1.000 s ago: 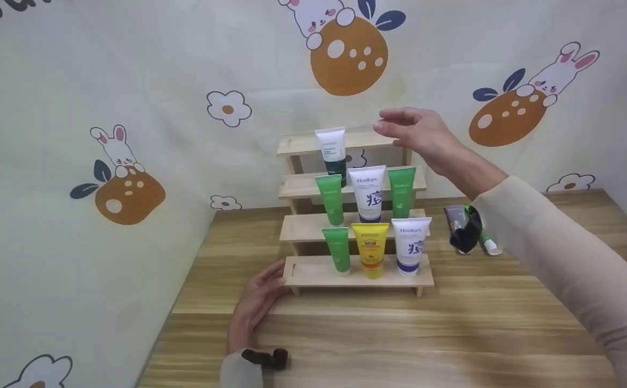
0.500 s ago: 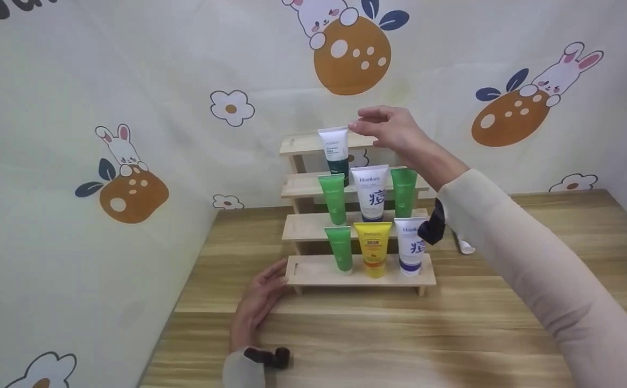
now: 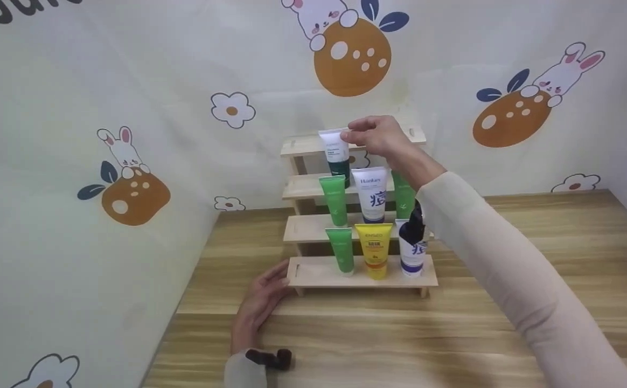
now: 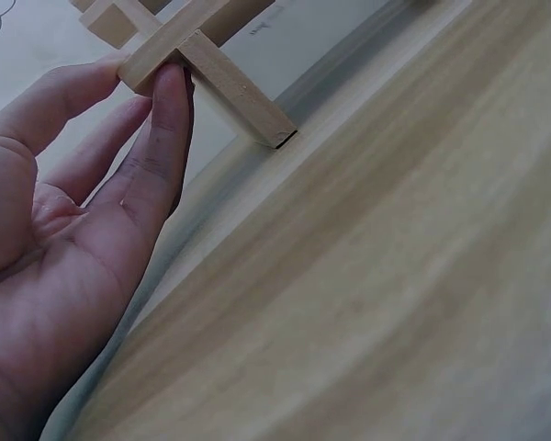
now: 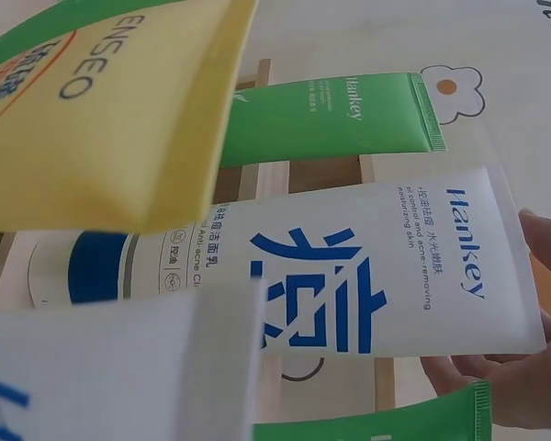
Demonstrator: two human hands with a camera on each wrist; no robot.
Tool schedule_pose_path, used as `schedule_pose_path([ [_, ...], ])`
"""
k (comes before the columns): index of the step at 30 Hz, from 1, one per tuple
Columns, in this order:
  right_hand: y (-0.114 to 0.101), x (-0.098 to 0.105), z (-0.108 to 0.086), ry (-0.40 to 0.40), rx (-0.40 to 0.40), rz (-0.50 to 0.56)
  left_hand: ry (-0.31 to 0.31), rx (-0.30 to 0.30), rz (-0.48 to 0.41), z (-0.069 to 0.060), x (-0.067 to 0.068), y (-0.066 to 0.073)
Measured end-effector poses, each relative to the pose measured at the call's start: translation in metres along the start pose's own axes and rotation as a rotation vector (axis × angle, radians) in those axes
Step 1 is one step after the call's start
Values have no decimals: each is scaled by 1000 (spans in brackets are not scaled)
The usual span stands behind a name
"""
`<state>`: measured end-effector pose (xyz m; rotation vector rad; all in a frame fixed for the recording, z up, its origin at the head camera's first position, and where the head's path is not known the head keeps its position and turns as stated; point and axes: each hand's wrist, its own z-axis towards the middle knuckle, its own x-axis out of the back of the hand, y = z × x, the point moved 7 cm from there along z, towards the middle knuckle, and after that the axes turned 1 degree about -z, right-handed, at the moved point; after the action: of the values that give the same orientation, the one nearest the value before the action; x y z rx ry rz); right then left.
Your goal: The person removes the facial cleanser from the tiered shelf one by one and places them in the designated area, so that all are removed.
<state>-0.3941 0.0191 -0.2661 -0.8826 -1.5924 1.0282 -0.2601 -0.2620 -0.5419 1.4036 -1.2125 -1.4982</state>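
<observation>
My right hand [image 3: 381, 137] reaches the top of a white and dark green squeeze tube [image 3: 336, 156] standing upright high on a wooden tiered stand [image 3: 313, 267]. Thumb and fingers pinch the tube's upper right edge. In the right wrist view, a white Hankey tube [image 5: 422, 266] hides most of that hand [image 5: 523, 377]. My left hand [image 3: 262, 296] holds the left end of the lowest shelf. The left wrist view shows the fingertips of this hand [image 4: 83, 202] at the shelf's corner [image 4: 151, 69], above a leg.
Green tubes [image 3: 335, 202], a white Hankey tube [image 3: 371, 194] and a yellow tube [image 3: 375, 250] stand on the lower shelves. Another white tube [image 3: 411, 258] is partly behind the right wrist's black camera [image 3: 413, 223]. A printed cloth backdrop [image 3: 270, 64] rises behind the wooden tabletop [image 3: 356, 328].
My right hand has moved left and slightly down, from beside the tube to its upper edge. The forearm now covers the tubes lying at right. The left hand has stayed at the shelf.
</observation>
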Motion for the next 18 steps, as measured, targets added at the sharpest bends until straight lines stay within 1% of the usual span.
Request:
schedule_pose_path([
  [3, 0, -2, 1, -4, -18, -8, 9, -3, -11, 0, 1, -1],
  [9, 1, -4, 2, -3, -46, -27, 10, 10, 1, 0, 1, -1],
  [13, 0, -5, 3, 7, -55, -47, 17, 17, 6, 0, 1, -1],
  [18, 1, -2, 5, 45, -53, -35, 29, 18, 10, 0, 2, -1],
])
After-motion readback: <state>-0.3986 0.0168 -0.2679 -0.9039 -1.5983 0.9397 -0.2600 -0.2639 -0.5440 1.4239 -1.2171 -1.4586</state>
